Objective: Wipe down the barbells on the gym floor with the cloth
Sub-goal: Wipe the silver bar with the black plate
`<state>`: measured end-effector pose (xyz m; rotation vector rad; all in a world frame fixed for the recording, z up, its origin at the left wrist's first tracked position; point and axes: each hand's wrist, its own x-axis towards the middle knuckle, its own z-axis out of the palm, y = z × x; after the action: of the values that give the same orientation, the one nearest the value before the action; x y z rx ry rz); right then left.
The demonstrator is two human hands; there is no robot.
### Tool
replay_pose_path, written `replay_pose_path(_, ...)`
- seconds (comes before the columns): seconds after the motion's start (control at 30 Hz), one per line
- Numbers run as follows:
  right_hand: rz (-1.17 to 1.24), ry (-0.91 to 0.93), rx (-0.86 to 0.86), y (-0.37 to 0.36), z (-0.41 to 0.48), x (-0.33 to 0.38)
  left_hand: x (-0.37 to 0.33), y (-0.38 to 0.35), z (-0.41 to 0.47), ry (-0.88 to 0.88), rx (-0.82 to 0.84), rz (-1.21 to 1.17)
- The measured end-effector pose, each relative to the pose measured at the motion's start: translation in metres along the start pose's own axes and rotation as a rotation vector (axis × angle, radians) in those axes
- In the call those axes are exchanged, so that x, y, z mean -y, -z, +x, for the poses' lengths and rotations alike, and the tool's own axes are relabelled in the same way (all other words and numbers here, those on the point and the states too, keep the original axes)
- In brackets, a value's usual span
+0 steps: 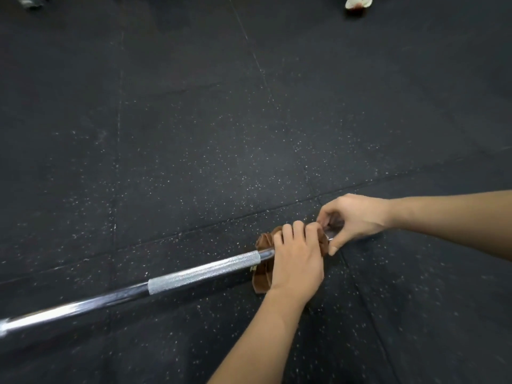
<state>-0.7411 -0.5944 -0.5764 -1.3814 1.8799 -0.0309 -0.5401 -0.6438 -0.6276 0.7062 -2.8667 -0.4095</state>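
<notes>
from the head camera, the barbell (199, 273) is stretching across the speckled floor (194, 134). the left hand (297, 261) is curling round the bar just past its knurled section, clamping the brown cloth (261, 278) against it, with cloth spilling out either side of the bar. the right hand (357, 217), just beside the left and further along the bar, is pinching the cloth's other end.

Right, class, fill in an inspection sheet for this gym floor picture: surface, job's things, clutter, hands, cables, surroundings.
Surface: black speckled rubber floor, seams visible.
Job's things: barbell stretches across the floor; brown cloth wrapped round it.
Clutter: nothing seen.
Hands: left hand grips the cloth over the barbell; right hand pinches the cloth.
Cables: nothing seen.
Surroundings: a shoe at the far edge.
</notes>
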Motion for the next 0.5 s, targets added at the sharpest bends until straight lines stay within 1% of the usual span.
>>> replay_pose_path(0.07,0.045,-0.038,0.052,0.006,0.009,0.002,0.009,0.006,0.007,-0.053,0.065,-0.057)
replay_pose_path(0.1,0.063,-0.057,0.089,0.009,0.015,0.004,0.015,0.010,0.013,-0.052,0.100,-0.110)
replay_pose_path(0.17,0.132,-0.087,0.163,0.018,0.027,0.005,0.023,0.017,0.028,-0.010,0.182,-0.222)
replay_pose_path(0.23,0.205,-0.096,0.201,0.026,0.039,0.005,0.030,0.018,0.040,0.028,0.252,-0.319)
replay_pose_path(0.37,0.309,-0.138,0.223,0.035,0.055,0.007,0.039,0.018,0.049,0.190,0.320,-0.577)
replay_pose_path(0.5,0.402,-0.212,0.296,0.038,0.057,0.010,0.041,0.022,0.053,0.336,0.364,-0.702)
